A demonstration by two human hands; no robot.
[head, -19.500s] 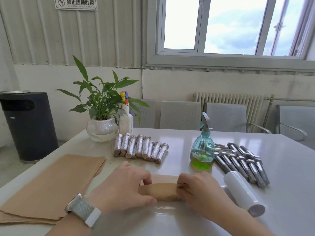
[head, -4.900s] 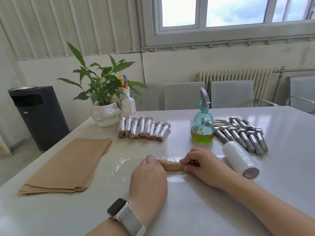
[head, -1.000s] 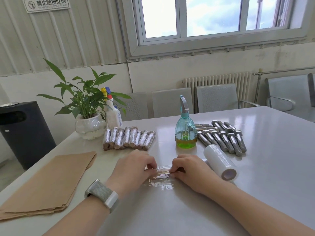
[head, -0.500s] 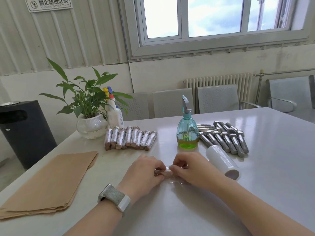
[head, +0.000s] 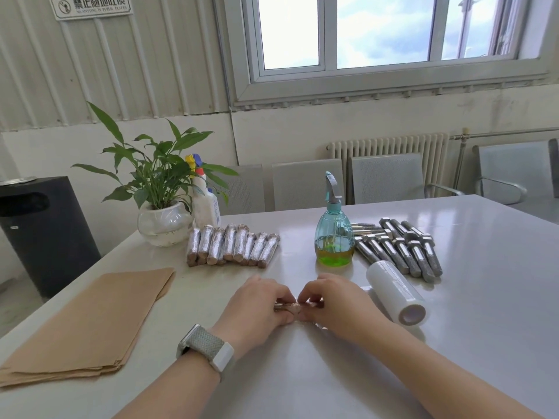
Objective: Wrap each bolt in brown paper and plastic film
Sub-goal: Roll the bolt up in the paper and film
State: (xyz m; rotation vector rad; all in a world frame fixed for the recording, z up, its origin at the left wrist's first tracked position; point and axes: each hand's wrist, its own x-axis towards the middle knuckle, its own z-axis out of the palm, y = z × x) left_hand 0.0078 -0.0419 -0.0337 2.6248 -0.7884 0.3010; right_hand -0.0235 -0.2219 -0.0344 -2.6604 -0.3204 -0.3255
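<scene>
White desk (head: 453,343), centre frame: both hands are pinching a film-wrapped bolt (head: 295,307).
Left hand (head: 257,303) and right hand (head: 335,303) are gripping its ends; probably heavy, stiff, slippery in film.

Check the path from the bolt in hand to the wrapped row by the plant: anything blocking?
Nothing visible. Both hands, left and right, hold the bolt; bare table lies between it and the wrapped row. The spray bottle stands off to the right.
</scene>
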